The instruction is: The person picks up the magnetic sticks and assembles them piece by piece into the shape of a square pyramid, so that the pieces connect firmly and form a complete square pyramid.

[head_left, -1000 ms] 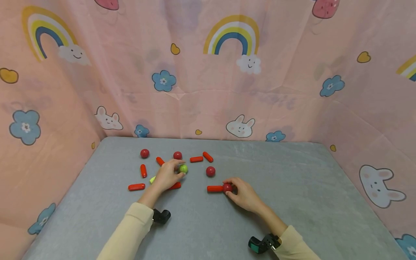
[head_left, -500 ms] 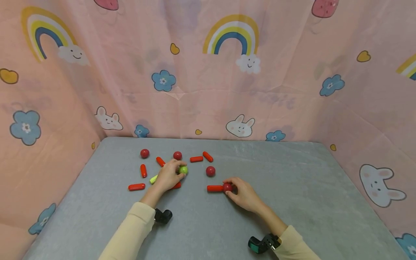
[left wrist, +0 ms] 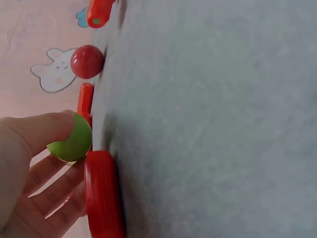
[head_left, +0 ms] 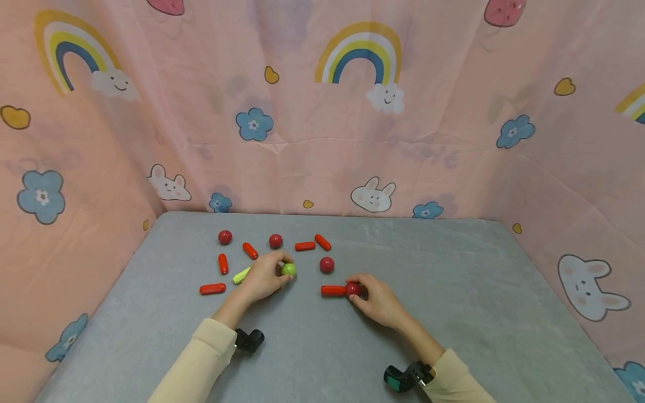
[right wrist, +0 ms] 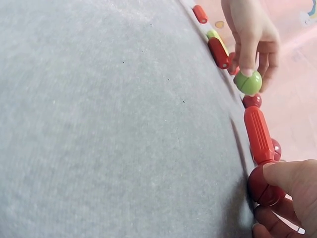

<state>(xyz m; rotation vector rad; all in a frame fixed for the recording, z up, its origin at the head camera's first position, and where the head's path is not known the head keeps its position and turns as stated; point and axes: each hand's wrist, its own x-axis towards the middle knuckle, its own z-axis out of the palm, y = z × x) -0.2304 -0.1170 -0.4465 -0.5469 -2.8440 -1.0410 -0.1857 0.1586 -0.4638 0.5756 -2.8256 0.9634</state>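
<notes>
In the head view my left hand [head_left: 264, 277] pinches a small green ball [head_left: 289, 270] between thumb and fingers, close over the table. The left wrist view shows a grooved red stick [left wrist: 103, 194] on the table beside that hand; in the head view the hand hides it. My right hand [head_left: 378, 300] grips a red ball [head_left: 352, 290] with thumb and fingertips. Against this ball's left side, end on, sits a red stick [head_left: 333, 291], its grooves plain in the right wrist view. A yellow-green stick [head_left: 241, 275] lies partly under my left hand.
Loose red balls lie farther back, one red ball [head_left: 326, 265] between my hands and another red ball [head_left: 275, 241] behind the left. Several red sticks are scattered around, such as a red stick [head_left: 213, 289] at the left. Patterned pink cloth [head_left: 322, 168] surrounds the grey table [head_left: 453, 291].
My left hand has shifted the green ball slightly right and nearer to me. The red stick seen below that hand is now covered by it. My right hand keeps its place.
</notes>
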